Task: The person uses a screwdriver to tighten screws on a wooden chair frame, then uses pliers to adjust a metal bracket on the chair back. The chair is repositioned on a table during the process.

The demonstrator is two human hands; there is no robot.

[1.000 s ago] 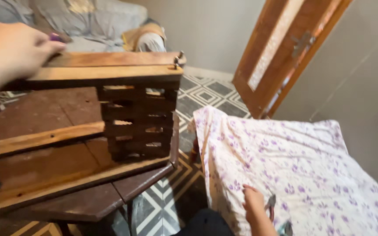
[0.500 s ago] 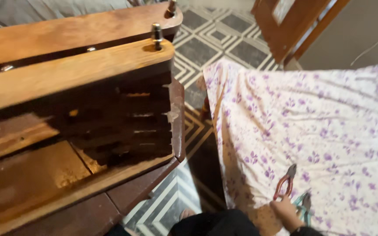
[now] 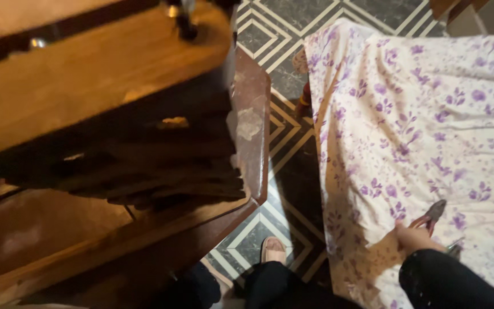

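While we looked down through the head camera, our right hand was closed around the red handles of a pair of pliers, resting on the purple-flowered white cloth at lower right. Our left hand was out of frame. A wooden frame sat on the dark table. One slippered foot stood on the patterned floor.

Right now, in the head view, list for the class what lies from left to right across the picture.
Wooden frame → dark table edge → patterned tile floor → purple-flowered sheet → right hand gripping red-handled pliers.
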